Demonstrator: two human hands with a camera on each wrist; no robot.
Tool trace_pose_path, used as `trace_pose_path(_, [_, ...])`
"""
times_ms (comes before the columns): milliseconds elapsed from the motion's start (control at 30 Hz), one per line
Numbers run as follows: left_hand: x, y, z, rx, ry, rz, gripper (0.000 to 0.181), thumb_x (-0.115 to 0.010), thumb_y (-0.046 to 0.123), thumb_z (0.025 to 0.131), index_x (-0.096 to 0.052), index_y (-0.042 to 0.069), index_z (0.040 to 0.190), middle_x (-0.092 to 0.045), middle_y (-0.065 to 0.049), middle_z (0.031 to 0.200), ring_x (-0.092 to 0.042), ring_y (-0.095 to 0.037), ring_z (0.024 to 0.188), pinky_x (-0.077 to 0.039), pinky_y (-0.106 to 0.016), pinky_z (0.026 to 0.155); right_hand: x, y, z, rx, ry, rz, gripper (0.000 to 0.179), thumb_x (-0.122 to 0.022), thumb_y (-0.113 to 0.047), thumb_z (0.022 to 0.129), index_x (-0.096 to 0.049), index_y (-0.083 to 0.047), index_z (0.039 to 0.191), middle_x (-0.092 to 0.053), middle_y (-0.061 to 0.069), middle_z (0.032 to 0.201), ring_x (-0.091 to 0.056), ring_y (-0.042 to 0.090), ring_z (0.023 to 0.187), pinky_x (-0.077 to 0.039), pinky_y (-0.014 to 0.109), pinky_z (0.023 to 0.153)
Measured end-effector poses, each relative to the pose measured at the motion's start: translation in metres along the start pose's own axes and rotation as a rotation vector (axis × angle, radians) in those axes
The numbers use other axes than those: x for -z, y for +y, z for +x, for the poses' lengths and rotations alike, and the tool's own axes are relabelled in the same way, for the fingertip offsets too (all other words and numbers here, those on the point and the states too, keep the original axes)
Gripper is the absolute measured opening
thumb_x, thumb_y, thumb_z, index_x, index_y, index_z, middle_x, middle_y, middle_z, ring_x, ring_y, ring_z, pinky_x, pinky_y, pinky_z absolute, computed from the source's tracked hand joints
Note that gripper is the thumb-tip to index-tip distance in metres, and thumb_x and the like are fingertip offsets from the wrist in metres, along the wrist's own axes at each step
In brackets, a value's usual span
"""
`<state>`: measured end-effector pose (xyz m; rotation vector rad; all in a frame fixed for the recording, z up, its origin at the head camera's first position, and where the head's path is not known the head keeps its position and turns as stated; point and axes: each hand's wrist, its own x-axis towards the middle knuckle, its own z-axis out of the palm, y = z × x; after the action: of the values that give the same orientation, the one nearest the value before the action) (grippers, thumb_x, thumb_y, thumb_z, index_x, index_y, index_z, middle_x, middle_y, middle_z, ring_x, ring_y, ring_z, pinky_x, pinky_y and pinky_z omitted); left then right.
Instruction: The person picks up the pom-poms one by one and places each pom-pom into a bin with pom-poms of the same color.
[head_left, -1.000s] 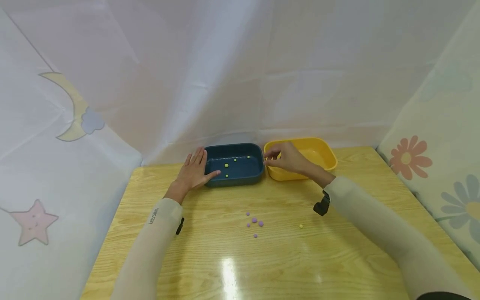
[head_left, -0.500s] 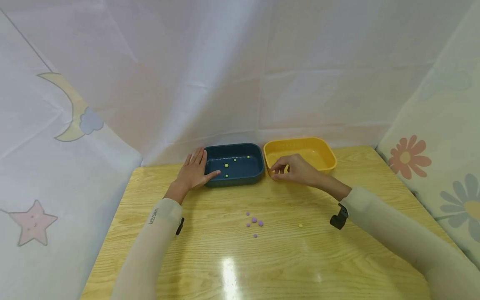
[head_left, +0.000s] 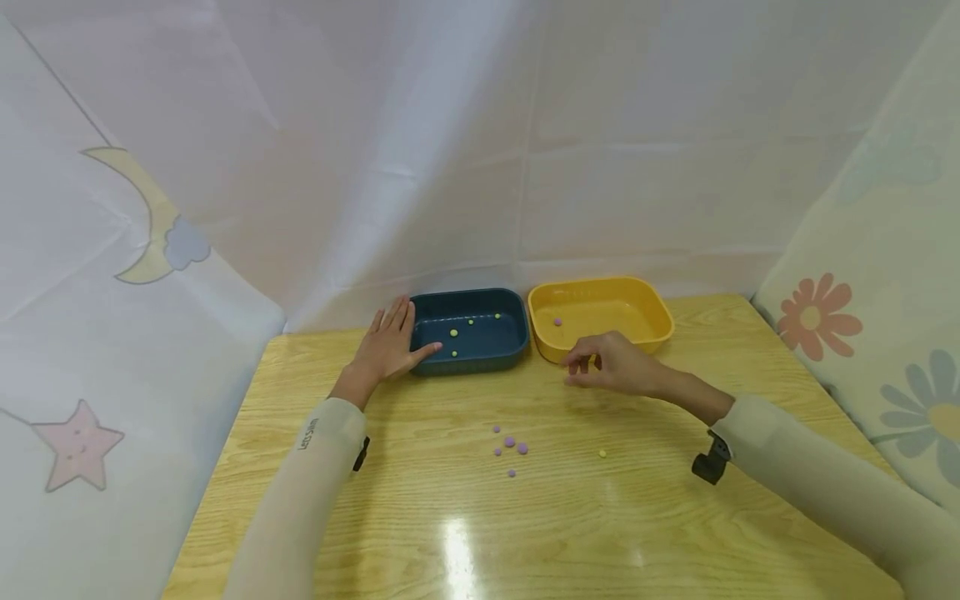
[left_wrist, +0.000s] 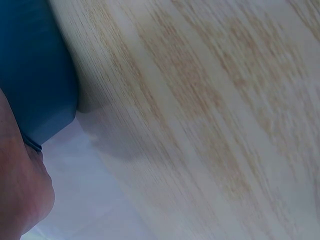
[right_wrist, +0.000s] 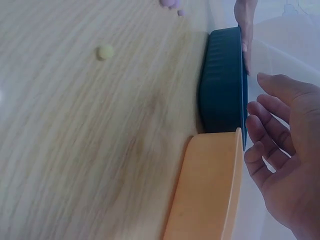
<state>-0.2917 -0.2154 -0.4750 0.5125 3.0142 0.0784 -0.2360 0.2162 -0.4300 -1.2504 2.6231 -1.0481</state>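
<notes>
My left hand (head_left: 384, 343) rests with spread fingers on the left end of a dark blue tray (head_left: 476, 365). Several small yellow balls, one of them a yellow ball (head_left: 453, 332) near its middle, lie inside that tray. Beside it stands a yellow tray (head_left: 618, 312) holding one small purple ball (head_left: 557, 322). My right hand (head_left: 618, 364) hovers at the yellow tray's front edge. In the right wrist view its fingers (right_wrist: 270, 132) are loosely bent, thumb apart, nothing between them. The left wrist view shows only part of the left hand (left_wrist: 20, 185) against the blue tray.
Several purple balls (head_left: 510, 442) lie on the wooden table (head_left: 420, 500) in front of the trays. A single yellow ball (head_left: 602, 454) sits to their right. A white cloth backdrop (head_left: 465, 167) rises directly behind the trays, with printed cloth on both sides.
My right hand has moved from over the yellow tray's left end towards me and to the right. A purple ball now shows in that tray. My left hand has stayed put.
</notes>
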Motion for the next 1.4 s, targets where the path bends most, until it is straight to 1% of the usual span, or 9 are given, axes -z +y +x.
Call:
trace_pose_path(267, [0.003,0.003,-0.002,0.006,0.006,0.003,0.107,-0.031,0.079,0.103,-0.004,-0.001,0.169,0.006,-0.017,0.177,0.004,-0.032,0.165,-0.002,-0.054,0.132,-0.002,0.008,-0.021,0.034,-0.078,0.033,0.016,-0.081,-0.016,0.097,-0.081,-0.013,0.112,-0.073,-0.012,0.091,-0.064,0.007,0.074,-0.052,0.026,0.059])
trace_pose_path(433, [0.004,0.004,-0.003,0.001,0.018,0.014,0.108,-0.03,0.08,0.102,-0.006,-0.001,0.169,0.003,-0.018,0.177,0.001,-0.033,0.165,-0.002,-0.054,0.132,-0.004,0.008,-0.033,0.061,-0.108,0.064,0.02,-0.082,-0.01,0.094,-0.081,-0.014,0.114,-0.073,-0.01,0.093,-0.064,0.006,0.074,-0.051,0.024,0.056])
trace_pose_path(567, [0.005,0.004,-0.003,0.001,0.017,0.013,0.106,-0.033,0.077,0.104,-0.006,-0.001,0.169,0.003,-0.018,0.177,0.002,-0.033,0.165,-0.002,-0.054,0.132,-0.006,0.009,-0.042,0.069,-0.143,0.101,0.023,-0.084,-0.011,0.093,-0.08,-0.011,0.116,-0.074,-0.005,0.094,-0.063,0.006,0.074,-0.05,0.024,0.055])
trace_pose_path(700, [0.007,0.005,-0.003,0.0,0.019,0.004,0.105,-0.036,0.075,0.104,-0.006,-0.002,0.169,0.003,-0.018,0.177,0.002,-0.033,0.165,-0.001,-0.054,0.132,-0.009,0.011,-0.052,0.063,-0.169,0.146,0.027,-0.085,-0.016,0.092,-0.079,-0.005,0.116,-0.074,0.002,0.093,-0.061,0.008,0.072,-0.048,0.024,0.053])
trace_pose_path(833, [0.007,0.006,-0.003,-0.001,0.015,-0.006,0.104,-0.035,0.075,0.105,-0.005,-0.002,0.169,0.005,-0.018,0.177,0.003,-0.033,0.165,0.0,-0.054,0.132,-0.012,0.013,-0.061,0.051,-0.174,0.178,0.028,-0.086,-0.013,0.091,-0.079,-0.003,0.116,-0.074,0.006,0.093,-0.06,0.008,0.072,-0.047,0.023,0.052])
trace_pose_path(933, [0.006,0.006,-0.003,0.002,0.015,-0.012,0.104,-0.035,0.075,0.105,-0.005,-0.001,0.169,0.005,-0.017,0.177,0.003,-0.032,0.165,0.0,-0.054,0.132,-0.015,0.014,-0.067,0.039,-0.182,0.19,0.027,-0.086,-0.01,0.09,-0.079,-0.003,0.116,-0.074,0.007,0.093,-0.056,0.006,0.069,-0.046,0.022,0.052])
trace_pose_path(1067, [0.005,0.005,-0.002,0.003,0.017,-0.009,0.103,-0.036,0.074,0.105,-0.005,-0.001,0.169,0.005,-0.017,0.177,0.002,-0.032,0.165,-0.001,-0.054,0.132,-0.02,0.015,-0.075,0.038,-0.198,0.209,0.028,-0.086,-0.011,0.09,-0.079,-0.003,0.116,-0.074,0.007,0.092,-0.053,0.005,0.066,-0.045,0.021,0.051])
trace_pose_path(1300, [0.004,0.005,-0.002,0.017,0.001,0.015,0.105,-0.033,0.076,0.104,-0.003,-0.001,0.169,0.007,-0.017,0.177,0.004,-0.032,0.165,0.001,-0.053,0.132,-0.031,0.021,-0.086,0.073,-0.196,0.243,0.025,-0.088,-0.014,0.089,-0.08,-0.007,0.112,-0.074,0.005,0.093,-0.065,0.015,0.072,-0.054,0.024,0.059])
trace_pose_path(1400, [0.004,0.005,-0.002,0.018,0.003,0.01,0.105,-0.034,0.076,0.104,-0.004,-0.001,0.169,0.006,-0.017,0.177,0.003,-0.033,0.165,0.0,-0.054,0.132,-0.035,0.024,-0.089,0.066,-0.195,0.259,0.025,-0.087,-0.015,0.09,-0.081,-0.007,0.112,-0.075,0.004,0.094,-0.065,0.014,0.073,-0.055,0.024,0.06])
